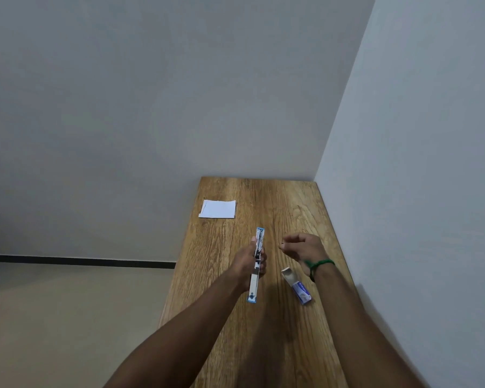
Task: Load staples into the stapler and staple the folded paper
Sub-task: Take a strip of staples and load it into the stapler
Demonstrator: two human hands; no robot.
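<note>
Stapler [256, 264]: you are gripping it in your left hand [248, 263], fingers wrapped round its middle, above the table [291, 214]. It is lying swung open in one long line, so the metal channel is facing up and is ready to take a strip.

Right hand [298, 246]: you are holding it just right of the stapler, fingers curled inward with thumb and forefinger pinched together. Something small and dark is showing at the pinch; it is too small to tell whether you are carrying staples there. A green band [318, 264] is sitting on that wrist.

Staple box [296, 285]: it is lying on the table beside your right wrist, one end flap open, likely so a strip can be drawn out near the working hand.

Paper [218, 209]: folded and white, it is resting at the table's far left edge, well apart from both hands, out of the way during loading.

Stage, as judged: you are loading; the stapling is not yet begun.
</note>
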